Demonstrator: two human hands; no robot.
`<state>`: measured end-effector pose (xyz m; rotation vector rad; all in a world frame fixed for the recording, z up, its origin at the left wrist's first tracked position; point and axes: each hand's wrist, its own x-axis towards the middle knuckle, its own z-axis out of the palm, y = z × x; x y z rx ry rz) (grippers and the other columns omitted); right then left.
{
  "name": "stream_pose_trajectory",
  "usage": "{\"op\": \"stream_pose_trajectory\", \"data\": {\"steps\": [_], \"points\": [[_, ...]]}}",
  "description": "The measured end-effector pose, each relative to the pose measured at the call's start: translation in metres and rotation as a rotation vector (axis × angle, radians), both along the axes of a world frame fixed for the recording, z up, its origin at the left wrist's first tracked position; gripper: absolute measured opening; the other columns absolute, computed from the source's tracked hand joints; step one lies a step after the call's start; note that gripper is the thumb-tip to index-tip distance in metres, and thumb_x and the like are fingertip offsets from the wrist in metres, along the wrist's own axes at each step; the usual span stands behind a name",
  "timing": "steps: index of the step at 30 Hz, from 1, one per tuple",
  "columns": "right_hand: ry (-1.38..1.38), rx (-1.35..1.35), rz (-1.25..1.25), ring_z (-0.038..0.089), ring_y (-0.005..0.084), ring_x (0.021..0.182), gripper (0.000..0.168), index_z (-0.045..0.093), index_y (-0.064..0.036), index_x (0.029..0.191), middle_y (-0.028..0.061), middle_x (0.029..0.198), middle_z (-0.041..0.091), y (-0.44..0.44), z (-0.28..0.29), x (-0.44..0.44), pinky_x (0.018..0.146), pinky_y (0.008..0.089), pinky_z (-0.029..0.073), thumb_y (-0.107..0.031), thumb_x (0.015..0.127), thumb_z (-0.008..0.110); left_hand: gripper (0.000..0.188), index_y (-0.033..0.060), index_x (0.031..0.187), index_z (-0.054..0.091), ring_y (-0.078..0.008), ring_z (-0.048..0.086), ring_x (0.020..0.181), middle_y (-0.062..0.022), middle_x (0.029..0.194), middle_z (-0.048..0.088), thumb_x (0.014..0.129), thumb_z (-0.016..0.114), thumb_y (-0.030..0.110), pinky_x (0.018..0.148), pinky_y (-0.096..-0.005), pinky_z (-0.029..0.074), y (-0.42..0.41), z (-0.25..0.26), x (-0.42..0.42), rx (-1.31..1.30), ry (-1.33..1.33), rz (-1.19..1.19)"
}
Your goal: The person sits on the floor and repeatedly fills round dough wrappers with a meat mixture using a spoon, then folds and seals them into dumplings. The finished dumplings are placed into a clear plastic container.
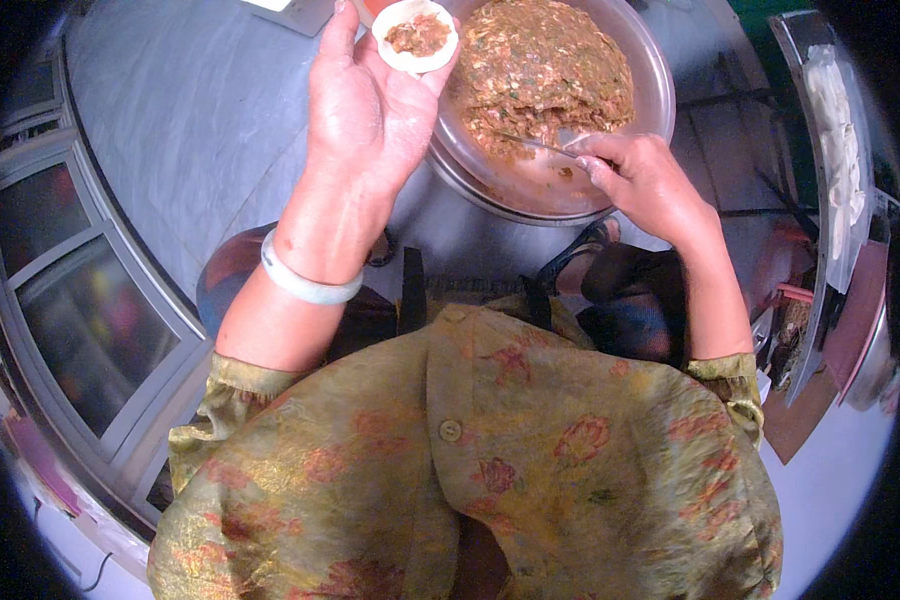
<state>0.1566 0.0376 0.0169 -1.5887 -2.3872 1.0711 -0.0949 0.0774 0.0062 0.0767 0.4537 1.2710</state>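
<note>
A round dough wrapper [383, 46] with a dab of minced filling [422, 36] on it rests on the fingers of my left hand [367, 97], palm up, thumb apart. At the top right stands a wide metal bowl [656, 97] heaped with minced filling [547, 60]. Over the bowl's near right part, my right hand [637, 176] grips a thin metal utensil [536, 144], whose far end touches the filling. Its exact kind cannot be told. Dough residue whitens both hands.
The bowl stands low before my knees, above the grey marble-like floor [172, 90]. A glass-paned cabinet or door frame [105, 225] curves along the left. At the right, a tray [802, 67] holds pale, plastic-covered pieces [840, 157]. Part of a box [296, 13] shows at the top.
</note>
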Motion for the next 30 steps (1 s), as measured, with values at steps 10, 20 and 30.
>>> {"op": "stream_pose_trajectory", "data": {"steps": [10,20,30], "points": [[0.106,-0.066,0.047,0.061,0.0244,0.063,0.012,0.062,0.004,0.093,0.0193,0.071,0.06,0.002,-0.024,0.001,0.062,0.0364,0.048,-0.005,0.088,0.056,0.057,-0.0115,0.124,0.045,-0.031,0.055,0.116,-0.0234,0.124,0.056,0.101,0.033,0.04,0.105,-0.0392,0.041,0.0,-0.001,-0.001,-0.038,0.031,0.0],[0.133,-0.177,-0.029,0.051,0.0096,0.066,0.014,0.062,0.004,0.091,0.0068,0.068,0.058,0.006,-0.019,-0.001,0.063,0.0299,0.046,-0.009,0.09,0.057,0.055,-0.011,0.121,0.046,-0.0302,0.057,0.111,-0.0226,0.12,0.058,0.101,0.034,0.039,0.102,-0.0386,0.044,0.0,0.0,-0.001,-0.071,0.065,0.008],[0.317,-0.551,-0.195,0.043,0.0016,0.057,0.017,0.065,-0.002,0.092,-0.0055,0.062,0.051,0.012,-0.021,0.004,0.052,0.0194,0.036,-0.015,0.095,0.055,0.055,-0.0111,0.121,0.046,-0.0299,0.056,0.112,-0.0223,0.12,0.057,0.101,0.034,0.038,0.102,-0.0385,0.043,0.0,-0.001,0.001,-0.065,0.047,0.004]]}}
